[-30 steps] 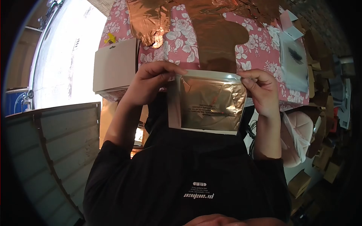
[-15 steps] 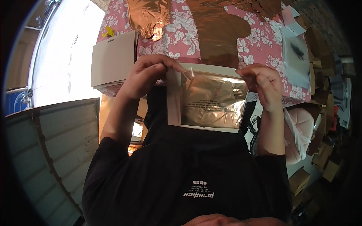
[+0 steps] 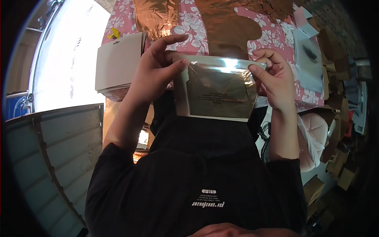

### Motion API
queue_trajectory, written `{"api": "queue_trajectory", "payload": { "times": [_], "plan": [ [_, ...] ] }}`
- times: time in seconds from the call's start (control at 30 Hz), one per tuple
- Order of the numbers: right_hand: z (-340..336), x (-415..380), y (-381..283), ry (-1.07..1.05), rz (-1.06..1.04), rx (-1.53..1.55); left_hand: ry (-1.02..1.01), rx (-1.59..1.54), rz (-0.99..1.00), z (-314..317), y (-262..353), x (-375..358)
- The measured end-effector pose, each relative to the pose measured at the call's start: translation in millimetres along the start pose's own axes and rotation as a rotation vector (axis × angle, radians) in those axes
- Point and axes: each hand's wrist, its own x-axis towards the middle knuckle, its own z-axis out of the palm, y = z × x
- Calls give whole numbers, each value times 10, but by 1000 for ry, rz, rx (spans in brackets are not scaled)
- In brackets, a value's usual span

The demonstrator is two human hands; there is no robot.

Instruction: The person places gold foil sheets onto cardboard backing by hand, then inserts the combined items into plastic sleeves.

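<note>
Before my chest hangs a clear plastic bag (image 3: 221,93) with small dark print, and a folded gold foil sheet shows through it. A pale card (image 3: 182,100) backs it, showing along the left and lower edges. My left hand (image 3: 158,67) grips the upper left corner, thumb on the front and index finger stretched out above; its other fingers are partly hidden behind. At the upper right corner my right hand (image 3: 276,79) pinches the bag's edge, thumb in front and fingers curled behind.
A pink floral tablecloth (image 3: 193,23) covers the table. On it lie copper-coloured foil (image 3: 227,29), a stack of pale cards (image 3: 118,63), a yellow scrap (image 3: 114,33) and clear plastic bags (image 3: 310,59). Cardboard boxes (image 3: 347,177) and a pink cushioned seat (image 3: 314,136) stand at right.
The bag and card have moved up, away from my body, and tilted, with light glaring along the top. My left index finger has lifted off the corner, its thumb now in front.
</note>
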Motion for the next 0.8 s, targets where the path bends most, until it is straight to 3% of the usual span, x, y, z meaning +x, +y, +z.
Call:
{"api": "queue_trajectory", "payload": {
  "times": [0.27,0.33,0.4,0.47,0.67,0.73,0.8],
  "plan": [
    [246,15,89,21,-143,-31,110,23,-213,-14,-82,-123],
    [288,-24,43,-60,33,-42,146,65,-215,3,-39,-204],
    [222,-37,57,-78,88,-69,132,57,-48,-2,-51,-262],
    [194,-43,82,-100,140,-98,145,79,-42,-14,-14,-343],
    [312,-109,122,-95,22,-127,170,198,134,6,93,-643],
    [447,-137,134,-137,-157,-250,196,268,191,-89,197,-796],
    [392,-169,260,-173,-30,-207,315,450,192,-382,365,-1031]
  ]
}}
